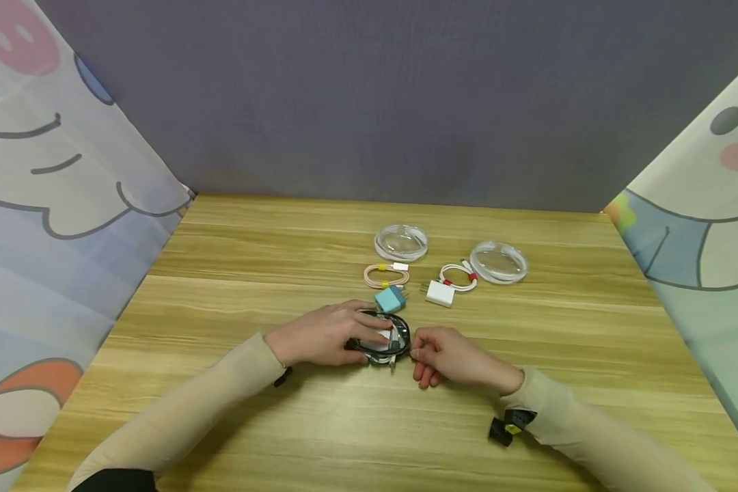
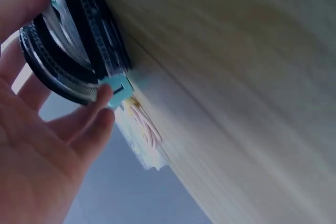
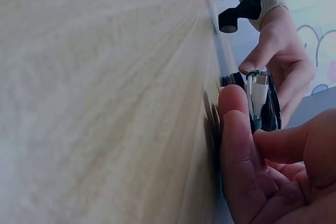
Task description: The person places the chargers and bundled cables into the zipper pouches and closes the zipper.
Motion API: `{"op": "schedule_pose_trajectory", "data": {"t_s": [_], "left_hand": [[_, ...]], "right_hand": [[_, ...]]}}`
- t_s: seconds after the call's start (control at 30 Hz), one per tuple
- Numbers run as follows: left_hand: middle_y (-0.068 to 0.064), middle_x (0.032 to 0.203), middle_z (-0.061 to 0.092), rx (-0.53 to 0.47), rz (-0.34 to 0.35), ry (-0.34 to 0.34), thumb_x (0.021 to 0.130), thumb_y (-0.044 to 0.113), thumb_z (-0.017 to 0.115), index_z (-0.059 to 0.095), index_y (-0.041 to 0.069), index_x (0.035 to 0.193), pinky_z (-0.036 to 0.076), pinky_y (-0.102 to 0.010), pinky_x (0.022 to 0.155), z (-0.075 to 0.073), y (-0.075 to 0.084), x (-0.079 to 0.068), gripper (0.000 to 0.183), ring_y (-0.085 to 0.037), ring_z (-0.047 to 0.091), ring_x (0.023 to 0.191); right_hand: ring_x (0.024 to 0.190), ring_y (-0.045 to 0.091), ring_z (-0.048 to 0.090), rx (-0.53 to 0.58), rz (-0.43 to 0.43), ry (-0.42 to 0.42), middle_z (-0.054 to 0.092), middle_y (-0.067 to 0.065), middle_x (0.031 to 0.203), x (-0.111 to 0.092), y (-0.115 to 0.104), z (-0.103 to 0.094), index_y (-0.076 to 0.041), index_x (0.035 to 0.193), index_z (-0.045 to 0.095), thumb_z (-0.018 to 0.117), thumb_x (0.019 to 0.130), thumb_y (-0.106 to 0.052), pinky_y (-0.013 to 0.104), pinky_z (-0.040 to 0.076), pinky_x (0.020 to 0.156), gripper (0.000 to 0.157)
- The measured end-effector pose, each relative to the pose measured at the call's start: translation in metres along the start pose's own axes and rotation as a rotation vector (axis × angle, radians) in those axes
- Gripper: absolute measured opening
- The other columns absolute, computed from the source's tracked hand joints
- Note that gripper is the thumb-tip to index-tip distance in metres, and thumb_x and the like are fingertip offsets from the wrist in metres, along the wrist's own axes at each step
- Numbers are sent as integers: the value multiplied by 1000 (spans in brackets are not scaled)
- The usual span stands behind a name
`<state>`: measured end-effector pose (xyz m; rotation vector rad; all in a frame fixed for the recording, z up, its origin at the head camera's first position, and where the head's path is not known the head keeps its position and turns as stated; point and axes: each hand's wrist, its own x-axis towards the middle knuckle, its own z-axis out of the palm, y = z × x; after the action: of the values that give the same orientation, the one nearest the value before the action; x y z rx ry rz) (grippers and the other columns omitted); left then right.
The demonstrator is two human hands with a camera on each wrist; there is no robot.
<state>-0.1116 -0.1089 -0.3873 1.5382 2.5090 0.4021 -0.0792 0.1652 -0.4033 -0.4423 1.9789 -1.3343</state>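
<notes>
A small round black-rimmed zip case [image 1: 408, 335] lies on the table before me, its zipper apart; a white cable with a dark green tie and a white piece show inside. My left hand [image 1: 329, 333] holds the case from the left, fingers across its top and contents. In the left wrist view, zipper teeth run along both rims of the case [image 2: 100, 35]. A white cable plug [image 3: 259, 95] sits at its opening in the right wrist view. At the right edge, my right hand [image 1: 445, 355] pinches the rim between thumb and forefinger; the exact spot is hidden.
Just beyond the case lie a teal plug adapter [image 1: 390, 299] and a white plug adapter [image 1: 440, 293]. Farther back are a pink cable coil [image 1: 369, 279], a white cable coil [image 1: 458, 287] with red ties, and two clear-wrapped white coils [image 1: 401, 255] [image 1: 498, 277]. A grey partition [image 1: 369, 102] closes the back.
</notes>
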Motion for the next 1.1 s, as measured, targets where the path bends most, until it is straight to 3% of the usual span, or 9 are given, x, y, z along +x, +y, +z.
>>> {"op": "schedule_pose_trajectory", "data": {"t_s": [0.2,0.37,0.57,0.77,1.1], "left_hand": [[7,150,47,25,-29,64,83,42,80,69,27,126,43,-42,105,4,5,4,47,-23,43,136],[2,154,42,25,-31,108,83,48,79,63,27,133,45,-42,104,8,9,9,57,-23,43,135],[3,149,47,113,-40,120,86,46,76,63,28,133,56,-41,83,8,15,15,51,-23,51,125],[5,145,50,200,-74,129,84,40,77,66,29,129,58,-37,68,10,18,20,47,-24,56,115],[2,143,53,114,-125,134,83,39,80,68,27,124,58,-39,72,9,19,21,45,-25,57,116]], "right_hand": [[62,19,69,5,3,6,71,10,76,2,3,-2,3,94,57,48,104,-5,30,57,56,15],[63,19,69,0,1,6,71,9,77,4,5,-4,2,94,57,47,104,-4,30,57,56,16],[63,20,70,-15,-4,10,71,9,77,3,4,-2,2,94,57,47,105,-5,30,57,55,17],[65,22,70,-37,-5,25,71,9,76,1,2,-1,2,93,58,49,104,-4,29,56,55,15],[67,22,71,-45,-46,37,71,9,77,2,-2,3,2,92,57,52,101,-1,30,58,57,11]]}}
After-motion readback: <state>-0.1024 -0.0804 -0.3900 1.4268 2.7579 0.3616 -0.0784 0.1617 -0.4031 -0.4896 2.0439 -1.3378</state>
